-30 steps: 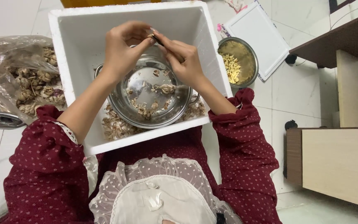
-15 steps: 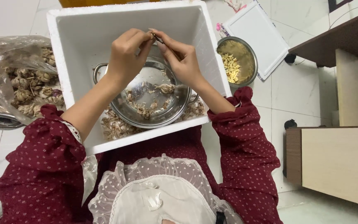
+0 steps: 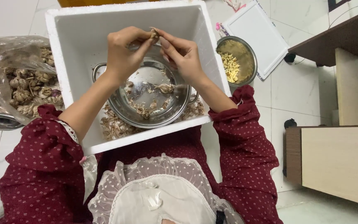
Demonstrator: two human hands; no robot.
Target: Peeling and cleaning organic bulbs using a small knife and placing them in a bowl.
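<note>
White floor tiles point(image 3: 299, 95) lay under everything in the head view, the only view, with a wooden bench or table point(image 3: 344, 37) well off beyond my right hand and a low cabinet point(image 3: 336, 161) nearer my right elbow.

Item: white foam box point(image 3: 79, 49), set on my lap, both of my hands held above its inside.

Item: steel pot point(image 3: 150, 95) with two side handles, standing inside the box directly beneath my hands; papery garlic skins and a few unpeeled pieces point(image 3: 165, 88) lay on its bottom. More skins point(image 3: 114, 126) were heaped in the box between the pot and my body.

Item: my left hand point(image 3: 125, 52), fingers curled closed, pinching a small garlic clove point(image 3: 154, 34) at the fingertips.

Item: my right hand point(image 3: 183, 56), thumb and forefinger closed on the same clove from the other side, fingertips of both hands touching around it. Held in the air above the far rim of the pot.

Item: clear plastic bag point(image 3: 17, 79) of whole garlic bulbs, on the floor outside the box, past my left forearm.

Item: small steel bowl point(image 3: 239, 60) with peeled yellowish cloves, on the floor just beyond my right wrist, touching the box wall.

Item: white lid or board point(image 3: 257, 29), just beyond that bowl.

Item: dark red dotted sleeves point(image 3: 245, 137) and a lace-edged collar, nearest the camera.
</note>
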